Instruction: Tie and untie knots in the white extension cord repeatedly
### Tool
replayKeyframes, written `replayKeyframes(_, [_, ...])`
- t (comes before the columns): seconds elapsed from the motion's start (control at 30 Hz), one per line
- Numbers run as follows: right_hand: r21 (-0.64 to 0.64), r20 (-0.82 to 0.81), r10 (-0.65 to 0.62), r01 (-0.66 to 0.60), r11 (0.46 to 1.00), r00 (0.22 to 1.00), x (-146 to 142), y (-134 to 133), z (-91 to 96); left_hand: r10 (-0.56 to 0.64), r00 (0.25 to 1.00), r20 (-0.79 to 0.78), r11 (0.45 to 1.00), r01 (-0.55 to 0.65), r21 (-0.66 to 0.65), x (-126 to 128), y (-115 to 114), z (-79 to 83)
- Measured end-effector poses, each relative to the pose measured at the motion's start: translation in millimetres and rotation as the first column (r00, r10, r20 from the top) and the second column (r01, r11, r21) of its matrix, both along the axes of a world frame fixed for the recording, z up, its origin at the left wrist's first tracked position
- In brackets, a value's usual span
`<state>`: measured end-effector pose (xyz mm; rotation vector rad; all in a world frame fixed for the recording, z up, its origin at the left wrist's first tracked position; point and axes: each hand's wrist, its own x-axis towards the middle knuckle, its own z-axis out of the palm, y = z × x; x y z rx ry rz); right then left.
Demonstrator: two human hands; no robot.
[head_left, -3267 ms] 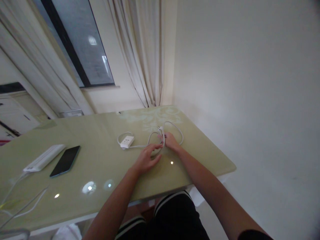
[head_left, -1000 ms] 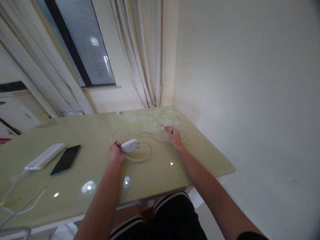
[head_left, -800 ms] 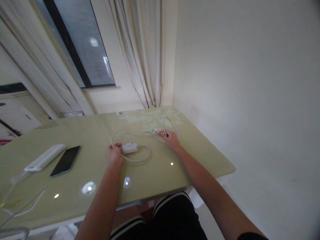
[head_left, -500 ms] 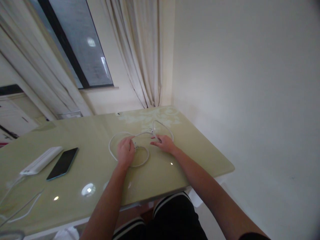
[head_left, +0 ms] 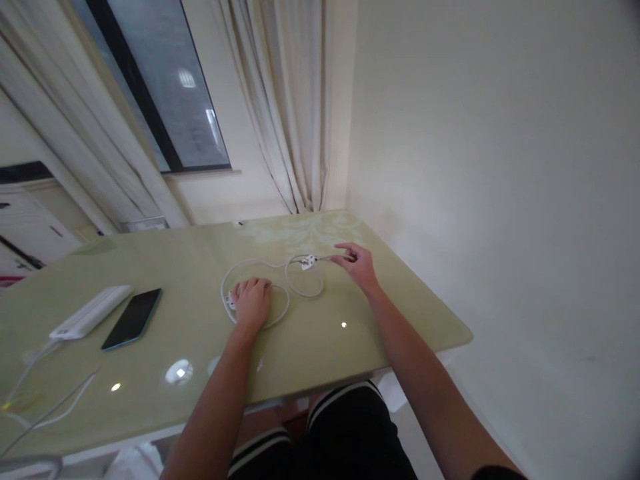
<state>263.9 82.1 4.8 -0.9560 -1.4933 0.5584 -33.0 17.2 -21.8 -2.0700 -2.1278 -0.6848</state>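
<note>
A thin white cable lies in loose loops on the glossy pale green table. My left hand rests closed over the near loop, with a white plug showing at its left side; the cable passes under the fingers. Farther right, my right hand pinches the cable between thumb and fingertips, just right of a second white plug. That plug lies at the top of a small loop, apart from the fingers.
A black phone and a long white power strip with a cord lie on the table's left side. More cable runs at the lower left. A wall borders the table on the right; curtains hang behind.
My right hand has moved right and away from me, drawing the cable out to the right. The right loop now lies below its plug. The left plug now shows left of my left hand.
</note>
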Motion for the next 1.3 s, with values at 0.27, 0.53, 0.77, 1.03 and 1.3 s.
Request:
replayKeyframes(0.27, [0.041,-0.449,-0.277,0.330,0.943,0.850,20,15,3.9,-0.120,0.990,0.072,0.993,0.119,0.019,15,-6,6.2])
replayKeyframes(0.53, [-0.040,-0.582,-0.215,0.236,0.971,0.784,20,19,2.2,-0.213,0.954,0.210,0.977,0.213,0.024,25,-2,-4.4])
replayKeyframes(0.77, [0.014,-0.560,-0.132,0.169,0.986,0.818,7,9,4.6,-0.341,0.864,0.371,0.938,0.285,0.197,31,-2,0.6])
replayKeyframes(1.03, [-0.069,-0.371,-0.007,-0.020,0.997,0.928,-11,-4,6.0,-0.541,0.840,-0.033,0.804,0.529,0.272,52,-17,-3.8])
replayKeyframes(1.3, [-0.128,-0.142,0.108,-0.126,0.984,0.984,-23,-3,-9.9,-0.644,0.748,-0.161,0.744,0.661,0.099,65,-17,-7.4])
